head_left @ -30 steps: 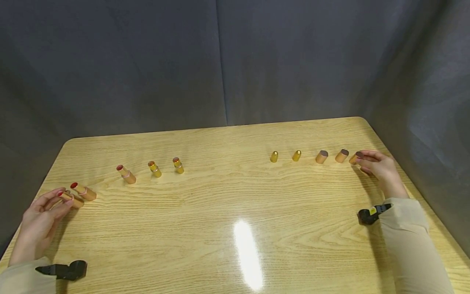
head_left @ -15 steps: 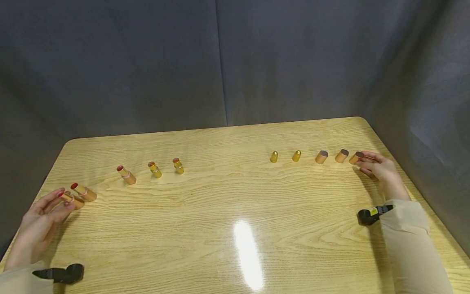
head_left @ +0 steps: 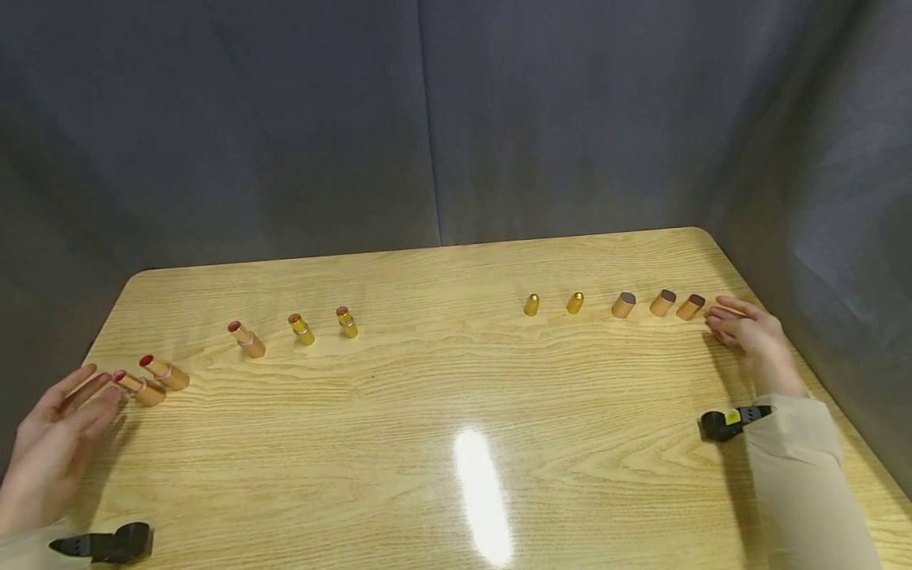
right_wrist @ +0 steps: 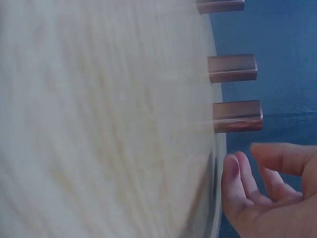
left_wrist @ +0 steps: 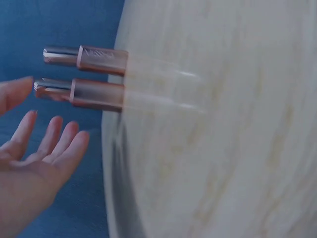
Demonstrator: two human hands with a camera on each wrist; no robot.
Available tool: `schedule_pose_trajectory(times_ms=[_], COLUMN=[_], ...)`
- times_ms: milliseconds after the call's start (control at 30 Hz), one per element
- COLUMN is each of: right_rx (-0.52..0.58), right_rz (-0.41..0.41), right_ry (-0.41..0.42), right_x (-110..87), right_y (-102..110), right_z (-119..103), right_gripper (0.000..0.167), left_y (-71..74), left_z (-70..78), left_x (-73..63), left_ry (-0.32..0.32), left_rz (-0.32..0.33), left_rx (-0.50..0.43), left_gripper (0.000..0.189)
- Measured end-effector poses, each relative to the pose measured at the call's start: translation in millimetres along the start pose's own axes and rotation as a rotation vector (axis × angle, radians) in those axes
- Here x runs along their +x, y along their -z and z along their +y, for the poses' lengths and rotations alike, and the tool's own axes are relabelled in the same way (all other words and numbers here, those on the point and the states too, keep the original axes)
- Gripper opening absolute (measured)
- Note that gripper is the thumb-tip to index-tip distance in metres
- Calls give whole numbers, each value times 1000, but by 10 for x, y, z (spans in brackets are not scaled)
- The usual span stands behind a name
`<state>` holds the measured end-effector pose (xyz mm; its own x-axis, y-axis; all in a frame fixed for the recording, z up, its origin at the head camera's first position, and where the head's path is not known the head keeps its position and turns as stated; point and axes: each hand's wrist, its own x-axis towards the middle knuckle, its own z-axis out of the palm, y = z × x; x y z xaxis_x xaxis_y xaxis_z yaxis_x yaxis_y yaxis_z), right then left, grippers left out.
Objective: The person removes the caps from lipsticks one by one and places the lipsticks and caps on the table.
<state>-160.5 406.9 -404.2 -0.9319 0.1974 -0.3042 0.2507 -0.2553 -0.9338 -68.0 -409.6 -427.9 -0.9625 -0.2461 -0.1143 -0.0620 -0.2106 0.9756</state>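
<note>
My left hand (head_left: 60, 443) is at the table's left, fingers spread and holding nothing. Just right of its fingertips stands an uncapped lipstick (head_left: 146, 391) with a red tip and rose-gold case. Close behind it is a second red lipstick (head_left: 171, 375); both stand upright in the left wrist view, the nearer lipstick (left_wrist: 97, 94) beside my thumb. On the far right my right hand (head_left: 751, 336) has loosely bent fingers around nothing. A rose-gold lipstick cap (head_left: 690, 307) stands just left of its fingertips. The right wrist view shows that cap (right_wrist: 237, 116) apart from my hand.
A third rose-gold lipstick (head_left: 249, 343) and two gold lipsticks, one (head_left: 302, 331) left of the other (head_left: 347, 323), continue the left row. Rightward stand two gold caps (head_left: 532, 305) and two more rose-gold caps (head_left: 623, 305). Dark curtains (head_left: 442, 119) enclose the wooden table (head_left: 356, 467).
My left hand has let go of the nearest lipstick and drawn back to the left. My right hand has released the outermost cap and moved slightly right. Lipstick and cap stay standing.
</note>
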Motion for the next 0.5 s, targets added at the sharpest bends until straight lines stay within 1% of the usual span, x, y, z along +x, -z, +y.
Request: schedule_pose_trajectory(times_ms=[33,67,100,200,267,333,367,400,433,500], right_rx=[23,23,26,-12,-74,-113,-136,-154,-169,-215], right_rz=[27,56,80,152,208,254,278,300,319,352], right_ry=[9,25,41,102,145,182,199,214,226,250], right_x=[-9,-27,-43,-101,-140,-164,-174,-186,-194,-218], right_y=[-6,-16,-30,-97,-161,-233,-270,-313,-353,-437], right_z=[-11,-26,-42,-108,-163,-221,-249,-279,-309,-361], right_gripper=[27,24,22,18,17,16,16,16,16,17], left_y=[7,34,69,151,137,-24,-153,-307,-467,-785], left_z=[-6,-23,-45,-105,-111,-27,42,127,212,378], left_x=[16,52,99,257,326,288,234,167,99,-46], left_ry=[-25,-56,-85,-152,-197,-223,-230,-237,-251,-280], left_rz=[27,56,97,258,368,468,511,543,569,603], left_rx=[0,-13,-22,24,76,154,216,249,259,285], left_gripper=[62,58,54,52,47,43,41,40,38,38])
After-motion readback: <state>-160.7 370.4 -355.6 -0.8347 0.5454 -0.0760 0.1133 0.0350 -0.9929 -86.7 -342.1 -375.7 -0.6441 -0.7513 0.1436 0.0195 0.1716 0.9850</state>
